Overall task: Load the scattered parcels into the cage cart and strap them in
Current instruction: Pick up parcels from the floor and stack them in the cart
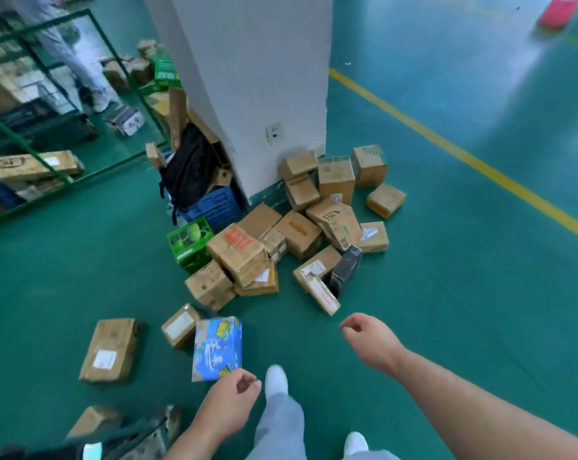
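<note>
Several brown cardboard parcels (239,252) lie heaped on the green floor against a white pillar (264,78). A blue patterned box (217,348) stands upright nearer to me, with a small brown parcel (179,325) beside it and a flat brown parcel (110,350) to its left. My left hand (229,401) hangs just below the blue box, fingers loosely curled, holding nothing. My right hand (369,341) hovers over bare floor to the right, also loosely curled and empty. The green cage cart (32,137) with parcels inside stands at the upper left.
A black backpack (189,167) and a blue crate (214,205) lean against the pillar's left side, next to a green box (188,242). Another person's legs (71,58) stand behind the cart. A yellow floor line (463,154) runs diagonally at right. My white shoes (276,380) show below.
</note>
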The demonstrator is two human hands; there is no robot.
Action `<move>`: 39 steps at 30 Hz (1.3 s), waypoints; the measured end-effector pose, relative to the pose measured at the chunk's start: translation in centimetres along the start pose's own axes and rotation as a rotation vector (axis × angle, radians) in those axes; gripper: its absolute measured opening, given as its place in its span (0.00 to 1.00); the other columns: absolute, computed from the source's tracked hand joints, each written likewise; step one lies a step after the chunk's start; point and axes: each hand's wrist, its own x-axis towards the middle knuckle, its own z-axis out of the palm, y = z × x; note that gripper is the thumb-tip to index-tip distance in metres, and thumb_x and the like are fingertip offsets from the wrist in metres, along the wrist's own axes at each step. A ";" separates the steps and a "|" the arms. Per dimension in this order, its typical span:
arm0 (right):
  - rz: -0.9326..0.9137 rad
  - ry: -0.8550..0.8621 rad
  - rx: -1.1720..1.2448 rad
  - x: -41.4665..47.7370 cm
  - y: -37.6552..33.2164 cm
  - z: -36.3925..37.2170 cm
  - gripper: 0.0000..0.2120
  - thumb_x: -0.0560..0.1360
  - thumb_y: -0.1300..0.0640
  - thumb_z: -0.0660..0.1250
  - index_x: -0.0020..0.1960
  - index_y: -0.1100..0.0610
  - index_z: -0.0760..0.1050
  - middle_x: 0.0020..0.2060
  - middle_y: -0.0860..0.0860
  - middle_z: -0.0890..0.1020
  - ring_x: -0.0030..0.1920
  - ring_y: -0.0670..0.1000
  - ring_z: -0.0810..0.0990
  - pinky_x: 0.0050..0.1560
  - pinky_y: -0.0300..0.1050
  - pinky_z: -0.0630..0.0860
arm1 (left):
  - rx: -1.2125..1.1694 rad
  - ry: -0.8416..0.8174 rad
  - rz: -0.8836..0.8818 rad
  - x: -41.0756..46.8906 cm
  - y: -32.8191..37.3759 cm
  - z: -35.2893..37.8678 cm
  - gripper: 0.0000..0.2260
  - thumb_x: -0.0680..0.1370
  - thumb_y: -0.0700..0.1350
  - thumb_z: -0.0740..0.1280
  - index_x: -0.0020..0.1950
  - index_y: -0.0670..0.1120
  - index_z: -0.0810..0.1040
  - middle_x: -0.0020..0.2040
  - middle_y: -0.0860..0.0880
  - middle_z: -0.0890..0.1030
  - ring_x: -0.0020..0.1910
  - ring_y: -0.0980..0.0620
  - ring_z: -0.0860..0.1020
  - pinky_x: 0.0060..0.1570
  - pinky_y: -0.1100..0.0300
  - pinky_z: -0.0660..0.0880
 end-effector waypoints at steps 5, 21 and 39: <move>0.086 0.122 0.073 4.3 -2.2 -3.1 0.10 0.81 0.54 0.60 0.56 0.49 0.79 0.48 0.45 0.83 0.37 0.48 0.81 0.35 0.39 0.76 | 0.134 -0.117 0.076 10.6 5.0 -2.8 0.05 0.80 0.52 0.68 0.48 0.52 0.80 0.46 0.55 0.83 0.46 0.59 0.80 0.47 0.64 0.75; 0.346 0.431 0.440 10.3 6.6 -18.3 0.10 0.80 0.53 0.60 0.56 0.46 0.79 0.49 0.40 0.83 0.48 0.41 0.81 0.44 0.38 0.75 | 0.552 -0.412 0.443 23.5 38.4 7.1 0.07 0.82 0.52 0.64 0.55 0.53 0.79 0.51 0.57 0.81 0.50 0.60 0.78 0.46 0.61 0.76; 0.258 0.230 0.326 26.0 12.4 -46.4 0.11 0.81 0.53 0.58 0.57 0.49 0.78 0.45 0.41 0.81 0.42 0.43 0.79 0.39 0.40 0.72 | 0.561 -0.323 0.251 31.3 62.7 17.1 0.08 0.83 0.55 0.64 0.59 0.56 0.78 0.53 0.57 0.81 0.52 0.57 0.78 0.52 0.56 0.80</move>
